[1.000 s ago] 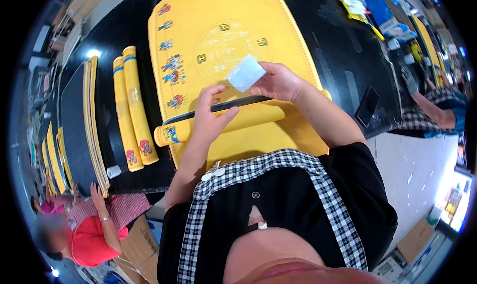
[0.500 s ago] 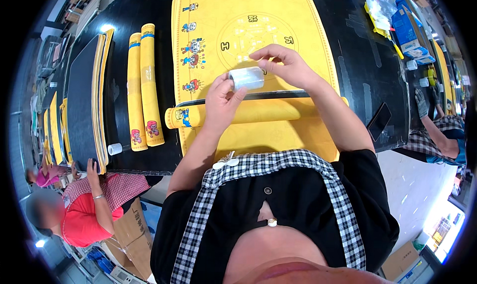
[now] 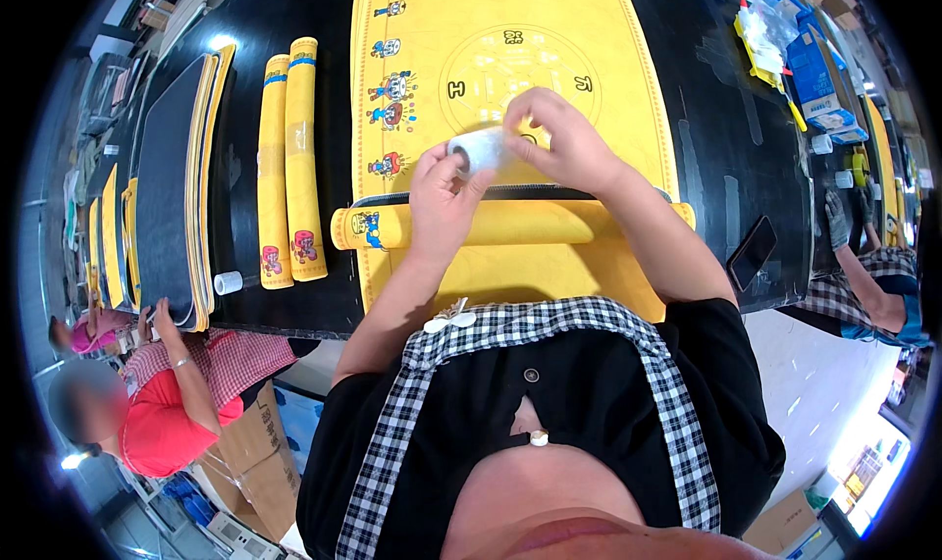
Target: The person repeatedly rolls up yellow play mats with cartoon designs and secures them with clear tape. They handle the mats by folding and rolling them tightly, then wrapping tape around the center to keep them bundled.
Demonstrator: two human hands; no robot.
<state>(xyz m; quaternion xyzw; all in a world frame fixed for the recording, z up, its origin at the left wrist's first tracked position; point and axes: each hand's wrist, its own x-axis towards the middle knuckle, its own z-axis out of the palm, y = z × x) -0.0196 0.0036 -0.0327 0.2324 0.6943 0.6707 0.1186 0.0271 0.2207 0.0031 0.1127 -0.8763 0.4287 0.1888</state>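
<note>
Near the frame's centre, the left hand [image 3: 444, 192] and right hand [image 3: 561, 140] are gripping what seems to be a small white tape roll [image 3: 478, 150] above a part-rolled yellow mat [image 3: 510, 60] lying on a black table [image 3: 731, 119].

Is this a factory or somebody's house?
It looks like a workshop or small factory. A long black table holds many of the same yellow printed mats, some rolled up and some stacked. Other people work alongside, with cardboard boxes nearby.

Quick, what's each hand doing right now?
Left hand: closed on the white tape roll.
Right hand: pinching the same roll from the other side.
</note>
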